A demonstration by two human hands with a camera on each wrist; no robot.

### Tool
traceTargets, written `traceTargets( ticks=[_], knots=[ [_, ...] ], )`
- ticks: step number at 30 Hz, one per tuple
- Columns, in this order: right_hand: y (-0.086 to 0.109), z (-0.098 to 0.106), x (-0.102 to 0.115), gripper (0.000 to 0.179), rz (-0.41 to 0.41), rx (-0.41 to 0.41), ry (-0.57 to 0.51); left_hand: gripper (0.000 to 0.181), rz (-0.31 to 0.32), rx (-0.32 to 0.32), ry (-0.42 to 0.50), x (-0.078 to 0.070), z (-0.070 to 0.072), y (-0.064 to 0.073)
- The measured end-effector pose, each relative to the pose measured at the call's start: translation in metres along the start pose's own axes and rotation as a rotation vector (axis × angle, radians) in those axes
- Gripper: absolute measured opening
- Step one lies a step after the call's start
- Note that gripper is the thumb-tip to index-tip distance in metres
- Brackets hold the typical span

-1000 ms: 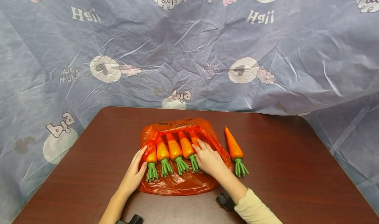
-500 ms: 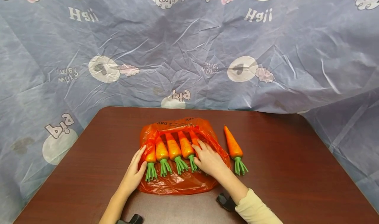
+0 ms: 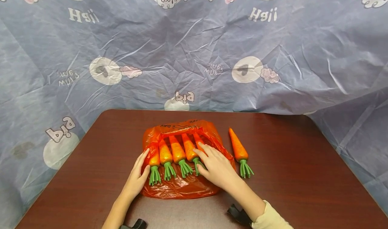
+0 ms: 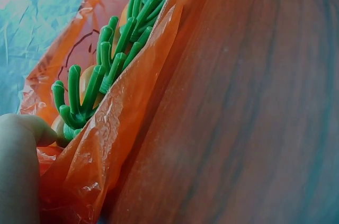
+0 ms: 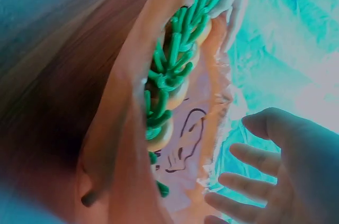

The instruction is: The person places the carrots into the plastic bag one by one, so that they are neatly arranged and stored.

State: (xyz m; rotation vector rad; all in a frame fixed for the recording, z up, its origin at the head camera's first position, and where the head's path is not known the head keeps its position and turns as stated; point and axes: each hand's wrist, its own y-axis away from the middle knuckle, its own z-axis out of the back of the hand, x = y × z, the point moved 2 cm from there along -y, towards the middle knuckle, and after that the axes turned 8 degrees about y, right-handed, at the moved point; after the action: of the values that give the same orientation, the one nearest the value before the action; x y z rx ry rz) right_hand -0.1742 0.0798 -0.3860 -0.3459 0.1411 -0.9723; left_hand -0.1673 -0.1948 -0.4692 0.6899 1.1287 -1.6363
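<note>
A thin red-orange plastic bag [image 3: 182, 191] lies on the table, its mouth facing me. Several orange carrots [image 3: 177, 149] with green tops lie side by side in it. My left hand [image 3: 135, 176] rests along the bag's left edge with long, relaxed fingers; in the left wrist view its thumb [image 4: 24, 134] touches the carrot at that end. Over the rightmost carrots is my right hand [image 3: 218, 166], partly hiding them. The right wrist view shows that hand's fingers [image 5: 254, 159] spread and holding nothing, beside the bag's rim. Another carrot [image 3: 238, 150] lies outside, right of the bag.
The dark brown table [image 3: 291, 168] extends to both sides of the bag. A grey-blue printed cloth [image 3: 188, 43] hangs behind its far edge. Black wrist mounts [image 3: 237, 214] are strapped at both wrists.
My right hand has drawn slightly back and to the right, its thumb and fingers spreading from the right end of the bag. The left hand, bag and carrots stay in place.
</note>
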Motion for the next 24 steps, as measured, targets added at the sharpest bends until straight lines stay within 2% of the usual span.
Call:
traceTargets(
  ticks=[5, 11, 19, 24],
  knots=[
    [0.007, 0.01, 0.002, 0.046, 0.002, -0.025, 0.019, 0.053, -0.015, -0.006, 0.015, 0.001, 0.0, 0.001],
    [0.017, 0.022, -0.002, 0.047, -0.017, -0.095, 0.069, 0.054, -0.016, -0.013, 0.01, 0.001, -0.001, 0.0],
    [0.029, 0.033, -0.017, 0.048, -0.091, -0.117, 0.081, 0.05, -0.006, -0.012, 0.004, -0.035, 0.002, 0.002],
    [0.035, 0.038, -0.032, 0.049, -0.133, -0.134, 0.066, 0.05, 0.002, -0.014, -0.001, -0.037, 0.002, 0.003]
  ],
)
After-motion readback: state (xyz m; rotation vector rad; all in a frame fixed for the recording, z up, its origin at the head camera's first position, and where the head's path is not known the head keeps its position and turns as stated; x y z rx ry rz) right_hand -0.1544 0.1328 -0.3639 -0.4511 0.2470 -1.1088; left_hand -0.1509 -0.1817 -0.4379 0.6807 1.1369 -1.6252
